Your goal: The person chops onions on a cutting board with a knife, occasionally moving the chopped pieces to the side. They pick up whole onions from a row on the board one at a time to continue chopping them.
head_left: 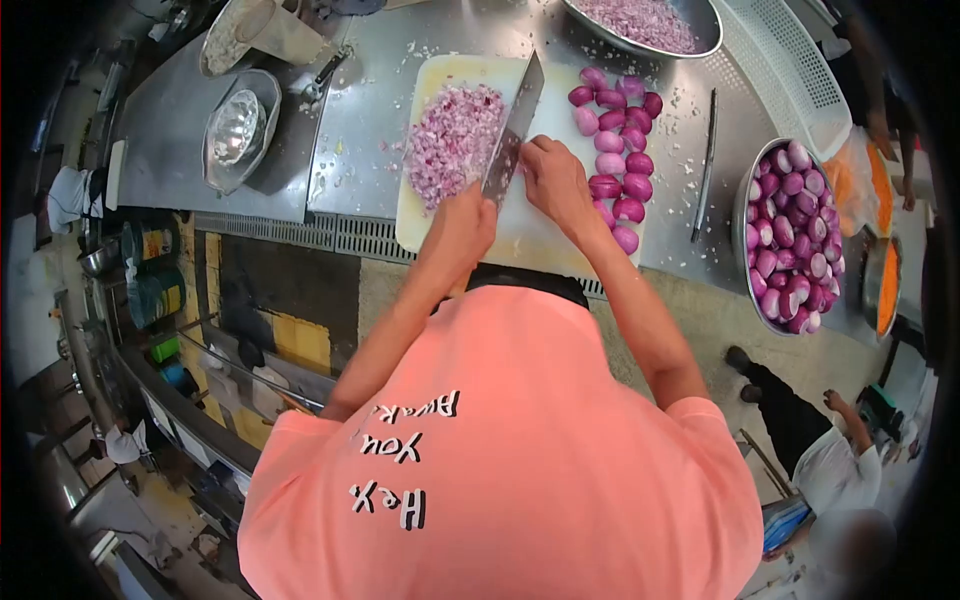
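A wide cleaver [514,130] stands on edge over the white cutting board [550,240], with my left hand [464,226] wrapped round its handle end. Left of the blade lies a heap of chopped red onion [450,140], close against my left knuckles. My right hand [556,180] is on the blade's right side, its fingers curled in near the steel; whatever is under them is hidden. Peeled red onions [637,163], some looking halved, are lined up in two rough columns along the board's right part, just beyond my right hand.
A bowl of peeled onions [750,215] stands at the right, with a dark rod [711,165] beside it. Farther back are a bowl of chopped onion [645,48] and a white perforated basket [790,60]. Metal bowls [262,160] sit left. Another person [815,440] is at lower right.
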Demonstrator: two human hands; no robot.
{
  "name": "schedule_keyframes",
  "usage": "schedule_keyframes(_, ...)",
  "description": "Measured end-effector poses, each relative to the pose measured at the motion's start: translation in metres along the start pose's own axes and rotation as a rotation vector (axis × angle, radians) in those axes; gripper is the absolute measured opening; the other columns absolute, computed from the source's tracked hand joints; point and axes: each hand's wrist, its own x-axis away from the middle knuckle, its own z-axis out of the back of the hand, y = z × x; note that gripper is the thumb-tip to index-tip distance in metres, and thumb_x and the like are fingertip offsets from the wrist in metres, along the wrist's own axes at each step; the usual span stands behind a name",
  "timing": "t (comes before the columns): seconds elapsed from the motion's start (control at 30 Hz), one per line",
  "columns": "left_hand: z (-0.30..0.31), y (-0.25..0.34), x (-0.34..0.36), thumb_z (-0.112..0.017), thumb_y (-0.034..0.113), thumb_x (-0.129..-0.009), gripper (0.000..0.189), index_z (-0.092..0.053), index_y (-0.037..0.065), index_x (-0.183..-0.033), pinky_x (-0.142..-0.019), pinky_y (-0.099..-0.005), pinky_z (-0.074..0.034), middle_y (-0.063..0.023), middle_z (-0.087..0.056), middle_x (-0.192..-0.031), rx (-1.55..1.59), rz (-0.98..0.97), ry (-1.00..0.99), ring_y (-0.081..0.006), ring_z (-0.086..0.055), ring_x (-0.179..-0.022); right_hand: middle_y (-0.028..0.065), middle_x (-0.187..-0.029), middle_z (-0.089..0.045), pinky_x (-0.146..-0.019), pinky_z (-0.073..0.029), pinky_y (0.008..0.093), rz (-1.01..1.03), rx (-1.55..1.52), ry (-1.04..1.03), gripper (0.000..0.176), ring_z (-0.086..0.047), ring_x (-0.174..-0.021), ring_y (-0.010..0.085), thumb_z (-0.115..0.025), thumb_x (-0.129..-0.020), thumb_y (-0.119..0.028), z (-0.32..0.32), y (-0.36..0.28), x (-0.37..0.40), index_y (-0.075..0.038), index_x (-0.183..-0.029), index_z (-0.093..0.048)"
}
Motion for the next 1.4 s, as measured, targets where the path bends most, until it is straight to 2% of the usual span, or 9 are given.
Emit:
schedule_keyframes(0.07,-0.014,-0.010,-0.004,-0.050,0.012,-0.091,0.024,-0.056,-0.012,-0.093,-0.070,-0.0550,-0.048,-0.0352,-0.060,-0.076,-0.083,-0.050,0.023,-0.0511,-0.062,-0.078,0.0151,-0.086,-0.059,-0.071,-0.049,0.0466,-0.027,-0.021,-0.009,0.011,-0.058,-0.082,0.0370,-0.059,-0.077,0.001,0.000,0.002,0.001,-0.002,-0.088,-0.062)
schedule_keyframes(0.13,-0.021,-0.011,-0.015,-0.049,0.014,-0.094,0.021,-0.053,-0.006,-0.094,-0.051,-0.0442,-0.047,-0.0214,-0.056,-0.058,-0.030,0.015,-0.057,-0.0337,-0.062,-0.050,0.0148,-0.089,-0.060,-0.073,-0.050,0.0452,-0.022,0.039,-0.041,0.013,-0.060,-0.086,0.0368,-0.061,-0.078,0.000,0.001,0.001,0.002,-0.002,-0.091,-0.062)
schedule_keyframes(0.17,-0.018,-0.011,-0.012,-0.049,0.014,-0.094,0.021,-0.053,-0.006,-0.094,-0.051,-0.0442,-0.047,-0.0214,-0.056,-0.058,-0.028,0.015,-0.054,-0.0337,-0.062,-0.050,0.0148,-0.089,-0.060,-0.073,-0.050,0.0452,-0.019,0.040,-0.042,0.013,-0.060,-0.086,0.0368,-0.061,-0.078,0.000,0.000,0.002,0.004,-0.002,-0.091,-0.062)
schedule_keyframes(0.23,0.004,0.012,-0.007,-0.049,0.012,-0.092,0.023,-0.056,-0.011,-0.092,-0.070,-0.0552,-0.049,-0.0356,-0.060,-0.075,-0.044,0.092,-0.103,-0.0507,-0.062,-0.078,0.0146,-0.088,-0.060,-0.073,-0.050,0.0454,-0.027,-0.011,-0.009,0.012,-0.060,-0.086,0.0370,-0.061,-0.078,0.000,-0.001,0.004,0.003,-0.002,-0.090,-0.062)
schedule_keyframes(0.47,-0.009,0.010,-0.020,-0.049,0.011,-0.092,0.021,-0.055,-0.009,-0.091,-0.067,-0.0543,-0.049,-0.0353,-0.059,-0.072,-0.010,0.181,-0.133,-0.0498,-0.062,-0.076,0.0153,-0.085,-0.059,-0.071,-0.049,0.0463,0.000,-0.050,0.041,0.010,-0.059,-0.082,0.0367,-0.060,-0.078,0.000,-0.001,0.010,0.007,-0.001,-0.087,-0.063)
schedule_keyframes(0.53,0.001,-0.001,-0.008,-0.048,0.012,-0.094,0.019,-0.052,-0.006,-0.093,-0.052,-0.0451,-0.046,-0.0233,-0.056,-0.060,-0.107,0.019,-0.053,-0.0340,-0.062,-0.053,0.0150,-0.086,-0.061,-0.071,-0.049,0.0455,-0.047,-0.096,0.045,0.011,-0.060,-0.084,0.0362,-0.060,-0.078,0.001,0.001,0.012,0.012,-0.002,-0.087,-0.065)
schedule_keyframes(0.77,0.008,0.001,-0.012,-0.049,0.011,-0.093,0.020,-0.055,-0.008,-0.098,-0.059,-0.0519,-0.044,-0.0309,-0.057,-0.068,-0.115,0.055,-0.066,-0.0491,-0.060,-0.069,0.0158,-0.086,-0.062,-0.071,-0.050,0.0452,-0.056,-0.100,0.106,0.010,-0.062,-0.081,0.0369,-0.060,-0.078,0.001,0.000,0.002,0.012,-0.001,-0.086,-0.066)
schedule_keyframes(0.97,-0.016,-0.011,-0.016,-0.049,0.006,-0.091,0.018,-0.056,-0.011,-0.094,-0.063,-0.0548,-0.049,-0.0344,-0.059,-0.069,-0.202,-0.077,-0.015,-0.0498,-0.062,-0.071,0.0190,-0.085,-0.061,-0.069,-0.051,0.0449,-0.130,-0.172,0.054,0.008,-0.062,-0.078,0.0401,-0.060,-0.079,0.002,-0.003,-0.004,0.010,0.001,-0.085,-0.065)
schedule_keyframes(1.4,-0.001,0.006,-0.007,-0.052,0.011,-0.090,0.019,-0.056,-0.007,-0.095,-0.063,-0.0539,-0.045,-0.0327,-0.058,-0.072,-0.184,-0.016,-0.063,-0.0491,-0.061,-0.074,0.0216,-0.085,-0.062,-0.072,-0.050,0.0473,-0.120,-0.158,0.055,0.009,-0.061,-0.079,0.0426,-0.059,-0.078,0.005,-0.002,0.001,0.007,0.004,-0.084,-0.065)
